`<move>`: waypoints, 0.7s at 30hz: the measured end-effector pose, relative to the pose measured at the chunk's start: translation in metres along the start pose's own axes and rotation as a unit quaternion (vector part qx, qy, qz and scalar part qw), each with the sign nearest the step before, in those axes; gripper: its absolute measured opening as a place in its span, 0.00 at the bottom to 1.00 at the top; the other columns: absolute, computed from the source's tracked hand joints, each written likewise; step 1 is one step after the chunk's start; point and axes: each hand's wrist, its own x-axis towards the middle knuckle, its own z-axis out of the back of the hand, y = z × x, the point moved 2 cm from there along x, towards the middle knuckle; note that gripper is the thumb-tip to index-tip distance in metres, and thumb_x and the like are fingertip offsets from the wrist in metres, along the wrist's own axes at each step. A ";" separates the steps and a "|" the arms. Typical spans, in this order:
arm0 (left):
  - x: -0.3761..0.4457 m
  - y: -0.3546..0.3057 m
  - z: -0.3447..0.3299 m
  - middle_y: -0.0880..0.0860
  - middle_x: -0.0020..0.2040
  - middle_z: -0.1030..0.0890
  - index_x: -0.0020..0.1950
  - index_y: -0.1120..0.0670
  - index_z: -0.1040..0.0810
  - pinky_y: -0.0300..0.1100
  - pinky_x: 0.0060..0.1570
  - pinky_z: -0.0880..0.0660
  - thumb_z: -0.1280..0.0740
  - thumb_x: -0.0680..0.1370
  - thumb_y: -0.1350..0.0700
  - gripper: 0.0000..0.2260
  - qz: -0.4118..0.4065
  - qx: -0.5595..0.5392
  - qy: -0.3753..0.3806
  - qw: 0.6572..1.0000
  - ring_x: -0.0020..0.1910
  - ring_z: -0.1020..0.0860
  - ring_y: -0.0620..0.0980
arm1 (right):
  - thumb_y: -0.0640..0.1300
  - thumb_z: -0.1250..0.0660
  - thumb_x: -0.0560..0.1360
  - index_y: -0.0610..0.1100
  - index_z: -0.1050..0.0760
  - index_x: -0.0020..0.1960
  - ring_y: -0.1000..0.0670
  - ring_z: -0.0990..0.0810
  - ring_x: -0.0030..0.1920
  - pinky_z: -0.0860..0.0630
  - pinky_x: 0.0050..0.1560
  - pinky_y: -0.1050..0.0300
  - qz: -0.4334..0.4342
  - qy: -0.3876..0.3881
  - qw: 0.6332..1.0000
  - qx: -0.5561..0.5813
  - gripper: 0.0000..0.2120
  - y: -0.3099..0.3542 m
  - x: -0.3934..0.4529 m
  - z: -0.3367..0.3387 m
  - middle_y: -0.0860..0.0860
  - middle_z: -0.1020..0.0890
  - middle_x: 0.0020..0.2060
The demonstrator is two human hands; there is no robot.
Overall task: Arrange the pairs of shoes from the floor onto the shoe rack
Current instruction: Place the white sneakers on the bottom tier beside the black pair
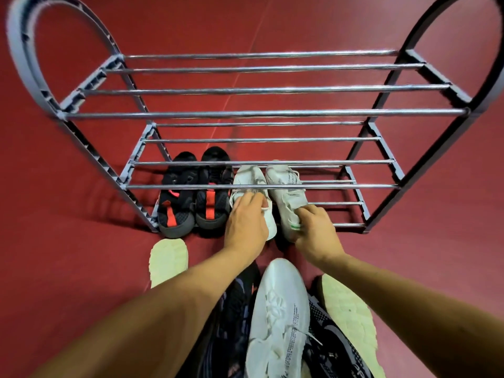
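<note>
White sneakers [268,192] sat side by side on the shoe rack [261,114]'s bottom tier, right of a black-and-red pair [195,195]. Left hand [245,227] fingers gripped one heel, right hand [317,233] fingers the other; more shoes [278,317] lay on the red floor [68,255].

Floor [68,255]: deep red, smooth and matte — fills the whole view, edge to edge.
Seam [246,54]: thin pale line across the red, slanting down from the top right of centre toward the middle.
Light: even and soft from above — brighter pinkish wash on the upper right, darker red toward the left.
Shadows: faint, blurred ones on the floor at lower left.
Walls, windows: out of view from this downward angle.
</note>
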 end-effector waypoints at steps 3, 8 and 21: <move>-0.014 0.005 -0.012 0.53 0.57 0.27 0.61 0.51 0.27 0.53 0.54 0.26 0.35 0.74 0.56 0.15 -0.002 0.068 0.030 0.997 0.57 0.26 0.57 | 0.38 0.27 0.68 0.44 0.23 0.49 0.46 0.27 0.54 0.29 0.50 0.56 0.003 0.026 1.000 0.004 0.11 0.006 0.006 -0.011 0.50 0.25 0.51; -0.037 0.029 -0.026 0.50 0.66 0.32 0.65 0.50 0.33 0.51 0.67 0.33 0.25 0.68 0.45 0.30 0.032 0.166 0.155 0.973 0.71 0.36 0.51 | 0.34 0.30 0.66 0.41 0.23 0.51 0.45 0.26 0.56 0.27 0.53 0.55 -0.001 0.025 1.000 0.008 0.13 0.001 0.006 -0.007 0.49 0.24 0.52; 0.004 0.015 -0.008 0.55 0.60 0.27 0.59 0.55 0.27 0.50 0.52 0.27 0.33 0.71 0.64 0.17 0.106 0.176 0.106 0.973 0.60 0.26 0.58 | 0.37 0.33 0.69 0.43 0.30 0.38 0.37 0.22 0.45 0.37 0.38 0.54 -0.029 -0.032 0.999 -0.024 0.06 0.017 0.028 0.006 0.40 0.18 0.42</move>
